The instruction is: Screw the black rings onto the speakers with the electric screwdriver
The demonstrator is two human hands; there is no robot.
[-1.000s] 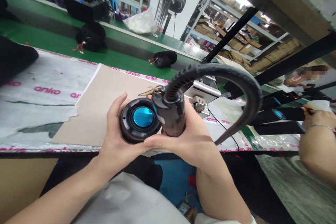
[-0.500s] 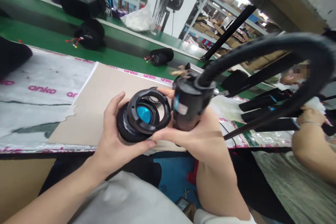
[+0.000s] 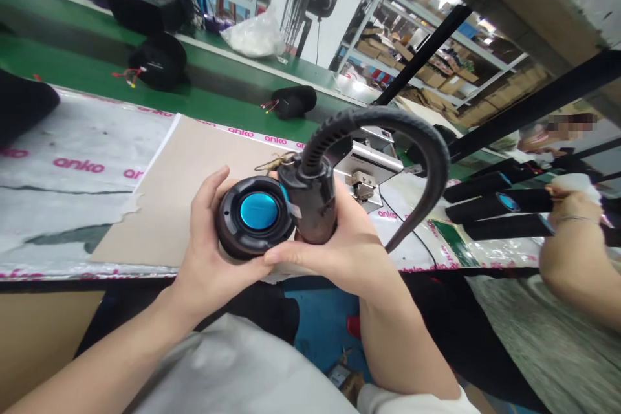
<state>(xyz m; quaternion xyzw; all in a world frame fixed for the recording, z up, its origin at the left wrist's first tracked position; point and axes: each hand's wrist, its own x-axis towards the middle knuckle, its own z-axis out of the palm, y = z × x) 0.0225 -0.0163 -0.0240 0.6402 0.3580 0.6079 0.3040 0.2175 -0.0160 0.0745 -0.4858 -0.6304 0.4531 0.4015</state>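
Observation:
My left hand (image 3: 208, 259) curls round the side of a round black speaker (image 3: 226, 242) with a shiny blue disc (image 3: 259, 211) at its centre. A black plastic ring (image 3: 237, 239) sits on the speaker's end, around the disc. My right hand (image 3: 339, 246) is wrapped round a black cylindrical tool (image 3: 315, 213) with a thick ribbed hose (image 3: 429, 142) looping from its top. The right thumb tip touches the rim of the ring, close to the left thumb. The right fingers behind the tool are mostly hidden.
A beige cardboard sheet (image 3: 155, 207) lies under my hands on printed plastic film (image 3: 77, 165). Behind the tool stands a metal device (image 3: 373, 165). Black speaker bodies (image 3: 291, 101) with wires rest on the green bench (image 3: 218, 90). At right, another person's hand (image 3: 575, 210) is near several black tubes (image 3: 504, 226).
The black ring, tilted and offset over the speaker before, now lies flat on its end. My right hand and the tool have moved left, the hose swinging with them.

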